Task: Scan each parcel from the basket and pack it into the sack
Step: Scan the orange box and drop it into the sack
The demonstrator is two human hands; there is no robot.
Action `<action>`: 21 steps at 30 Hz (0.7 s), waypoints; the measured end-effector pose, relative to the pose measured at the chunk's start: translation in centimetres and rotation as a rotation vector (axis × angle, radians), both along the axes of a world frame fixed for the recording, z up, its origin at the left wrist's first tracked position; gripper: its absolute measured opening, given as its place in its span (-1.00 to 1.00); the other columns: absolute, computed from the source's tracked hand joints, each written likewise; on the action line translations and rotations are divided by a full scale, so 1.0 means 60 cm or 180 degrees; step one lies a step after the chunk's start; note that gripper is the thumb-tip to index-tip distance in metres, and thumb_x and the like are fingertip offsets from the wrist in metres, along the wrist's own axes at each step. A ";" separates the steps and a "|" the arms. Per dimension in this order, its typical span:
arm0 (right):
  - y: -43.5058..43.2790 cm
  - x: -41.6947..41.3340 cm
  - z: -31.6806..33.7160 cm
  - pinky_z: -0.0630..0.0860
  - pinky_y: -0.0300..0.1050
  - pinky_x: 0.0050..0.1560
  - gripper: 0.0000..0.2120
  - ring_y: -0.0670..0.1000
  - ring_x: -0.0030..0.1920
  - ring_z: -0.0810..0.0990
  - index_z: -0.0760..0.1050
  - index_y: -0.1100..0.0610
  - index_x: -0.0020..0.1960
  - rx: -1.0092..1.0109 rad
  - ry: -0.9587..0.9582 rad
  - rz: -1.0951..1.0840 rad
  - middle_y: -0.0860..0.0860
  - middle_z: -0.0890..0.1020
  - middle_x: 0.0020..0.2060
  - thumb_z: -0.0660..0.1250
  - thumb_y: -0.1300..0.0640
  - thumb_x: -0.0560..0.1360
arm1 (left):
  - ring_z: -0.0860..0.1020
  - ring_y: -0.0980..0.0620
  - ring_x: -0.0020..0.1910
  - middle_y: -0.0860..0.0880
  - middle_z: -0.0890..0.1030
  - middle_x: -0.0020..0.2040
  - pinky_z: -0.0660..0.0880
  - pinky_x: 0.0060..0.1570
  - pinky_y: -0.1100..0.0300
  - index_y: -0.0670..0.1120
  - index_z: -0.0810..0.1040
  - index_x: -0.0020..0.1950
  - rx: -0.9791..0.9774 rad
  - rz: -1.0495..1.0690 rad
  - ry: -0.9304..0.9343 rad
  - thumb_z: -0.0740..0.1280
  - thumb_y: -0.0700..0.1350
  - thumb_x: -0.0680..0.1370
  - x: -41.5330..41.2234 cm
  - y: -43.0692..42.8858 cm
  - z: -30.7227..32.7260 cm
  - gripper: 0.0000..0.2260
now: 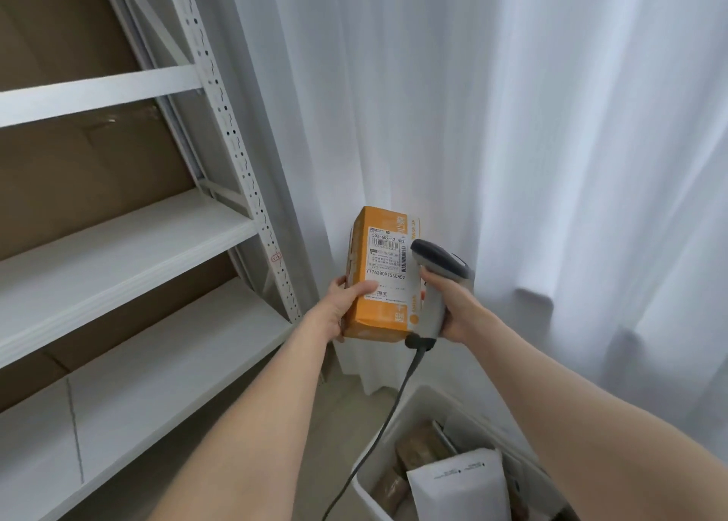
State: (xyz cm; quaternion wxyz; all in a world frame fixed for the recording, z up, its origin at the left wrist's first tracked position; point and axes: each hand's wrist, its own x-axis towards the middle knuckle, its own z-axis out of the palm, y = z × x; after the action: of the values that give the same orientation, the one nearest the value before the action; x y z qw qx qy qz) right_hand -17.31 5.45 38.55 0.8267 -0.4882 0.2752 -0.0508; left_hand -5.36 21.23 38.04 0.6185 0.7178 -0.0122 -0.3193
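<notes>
A: What sits nearest, at the bottom right of the frame?

B: The white basket (429,400), with a white mailer (459,489) and some brown packets (423,447) lying in it. The scanner's cable (378,434) trails down across its left wall.

A: And the hands?

B: Just below the middle. The left hand (342,304) grips the orange parcel (378,316) by its lower left edge, with the thumb laid over the front and the other fingers hidden behind. The parcel stands upright with its label (388,260) facing the person, I'd say so the barcode can be read.

A: The right?

B: The right hand (457,312) has its fingers curled round the handle of the scanner (433,280). The scanner's head lies just over the label's right edge, aimed at the print. I judge the scan to be the step in hand, though no beam shows.

A: Farther back?

B: White shelves (118,253) at left, a pale curtain (551,127) behind. The sack is not in view, so packing will likely need a turn elsewhere.
</notes>
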 end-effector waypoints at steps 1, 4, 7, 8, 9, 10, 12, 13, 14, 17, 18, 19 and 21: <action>0.007 0.002 0.005 0.59 0.17 -0.05 -0.68 0.19 0.01 0.68 0.54 0.02 0.14 -0.0160 0.0070 -0.0127 0.08 0.70 0.01 0.45 -0.08 0.45 | 0.53 -0.17 0.14 -0.13 0.51 0.25 0.47 0.18 -0.18 0.01 0.18 0.47 -0.0027 0.0090 -0.0075 0.54 -0.02 0.35 0.001 0.002 0.002 -0.20; 0.024 0.007 0.020 0.57 -0.01 -0.19 -0.76 0.07 -0.13 0.64 0.51 0.05 0.02 -0.0621 0.0112 -0.0637 0.06 0.65 -0.11 0.47 0.00 0.44 | 0.53 -0.14 0.10 -0.13 0.47 0.26 0.53 0.04 -0.07 0.00 0.15 0.48 -0.0061 0.0291 -0.0225 0.53 -0.04 0.37 -0.002 0.009 -0.001 -0.20; 0.035 0.001 0.043 0.57 -0.13 -0.38 -0.82 0.03 -0.41 0.62 0.52 0.17 0.03 -0.0679 0.0002 -0.0399 0.12 0.66 -0.28 0.43 0.12 0.49 | 0.53 -0.08 0.02 -0.12 0.47 0.25 0.52 -0.14 0.03 0.01 0.14 0.48 -0.0133 0.0374 -0.0226 0.51 -0.05 0.39 -0.005 0.020 -0.007 -0.21; 0.038 -0.002 0.050 0.55 -0.14 -0.40 -0.84 0.02 -0.47 0.57 0.52 0.19 0.02 -0.0672 0.0043 -0.0294 0.13 0.65 -0.33 0.42 0.16 0.49 | 0.53 -0.07 0.00 -0.12 0.46 0.25 0.51 -0.16 0.05 0.01 0.14 0.49 -0.0150 0.0384 -0.0213 0.51 -0.05 0.39 -0.005 0.023 -0.008 -0.22; 0.042 -0.004 0.056 0.53 -0.16 -0.41 -0.86 0.01 -0.50 0.52 0.52 0.21 0.00 -0.0675 0.0091 -0.0232 0.12 0.62 -0.38 0.41 0.19 0.48 | 0.53 -0.07 -0.01 -0.11 0.46 0.25 0.51 -0.15 0.04 0.01 0.14 0.49 -0.0164 0.0392 -0.0195 0.50 -0.05 0.40 -0.006 0.027 -0.009 -0.23; 0.046 -0.006 0.060 0.51 -0.16 -0.42 -0.88 0.01 -0.51 0.48 0.51 0.22 -0.02 -0.0679 0.0119 -0.0203 0.11 0.60 -0.42 0.39 0.22 0.47 | 0.53 -0.08 0.01 -0.11 0.47 0.25 0.53 -0.11 0.01 0.01 0.14 0.49 -0.0170 0.0396 -0.0175 0.50 -0.05 0.40 -0.006 0.031 -0.011 -0.23; 0.053 -0.008 0.067 0.48 -0.17 -0.44 -0.90 0.00 -0.53 0.44 0.50 0.23 -0.02 -0.0669 0.0102 -0.0164 0.10 0.56 -0.46 0.36 0.26 0.47 | 0.54 -0.11 0.05 -0.12 0.48 0.25 0.54 0.00 -0.06 0.01 0.15 0.48 -0.0174 0.0401 -0.0134 0.50 -0.05 0.41 -0.006 0.036 -0.014 -0.24; 0.056 -0.009 0.070 0.47 -0.18 -0.44 -0.90 -0.01 -0.53 0.44 0.50 0.23 -0.02 -0.0668 0.0095 -0.0139 0.10 0.55 -0.46 0.34 0.27 0.47 | 0.54 -0.11 0.06 -0.11 0.48 0.23 0.53 0.03 -0.07 0.01 0.16 0.48 -0.0175 0.0404 -0.0121 0.50 -0.06 0.40 -0.007 0.040 -0.016 -0.24; 0.058 -0.010 0.073 0.46 -0.18 -0.45 -0.90 -0.01 -0.53 0.43 0.49 0.23 -0.03 -0.0677 0.0102 -0.0095 0.10 0.55 -0.46 0.34 0.27 0.46 | 0.54 -0.11 0.05 -0.10 0.49 0.21 0.53 0.02 -0.06 0.01 0.17 0.48 -0.0175 0.0410 -0.0120 0.51 -0.06 0.40 -0.008 0.043 -0.018 -0.25; 0.063 -0.012 0.083 0.48 -0.22 -0.45 -0.94 -0.02 -0.53 0.45 0.46 0.23 -0.10 -0.0746 0.0187 0.0109 0.08 0.54 -0.47 0.33 0.25 0.47 | 0.54 -0.08 0.00 -0.09 0.49 0.22 0.53 -0.09 -0.01 0.00 0.18 0.48 -0.0176 0.0457 -0.0113 0.51 -0.05 0.40 -0.013 0.053 -0.022 -0.25; 0.064 -0.012 0.085 0.48 -0.22 -0.45 -0.93 -0.03 -0.53 0.45 0.45 0.22 -0.12 -0.0775 0.0224 0.0169 0.08 0.54 -0.47 0.33 0.24 0.47 | 0.54 -0.06 -0.03 -0.09 0.49 0.22 0.52 -0.15 0.01 0.01 0.18 0.48 -0.0178 0.0466 -0.0096 0.50 -0.05 0.40 -0.015 0.056 -0.024 -0.26; 0.066 -0.012 0.087 0.49 -0.23 -0.45 -0.93 -0.03 -0.53 0.46 0.45 0.22 -0.13 -0.0799 0.0251 0.0220 0.07 0.54 -0.48 0.33 0.24 0.47 | 0.54 -0.05 -0.06 -0.09 0.49 0.23 0.51 -0.19 0.03 0.01 0.18 0.47 -0.0177 0.0472 -0.0076 0.50 -0.04 0.41 -0.015 0.059 -0.025 -0.26; 0.070 -0.012 0.089 0.49 -0.23 -0.46 -0.93 -0.03 -0.54 0.45 0.44 0.21 -0.15 -0.0815 0.0280 0.0293 0.07 0.53 -0.49 0.32 0.23 0.47 | 0.54 -0.05 -0.08 -0.11 0.48 0.27 0.51 -0.23 0.04 0.01 0.18 0.48 -0.0179 0.0501 -0.0042 0.50 -0.04 0.41 -0.015 0.066 -0.029 -0.26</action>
State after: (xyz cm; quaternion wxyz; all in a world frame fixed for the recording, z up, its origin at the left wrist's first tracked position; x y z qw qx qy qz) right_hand -18.01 9.64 43.91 0.7462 -0.6035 0.2797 -0.0261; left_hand -6.28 25.21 36.28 0.6615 0.7010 0.0312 -0.2646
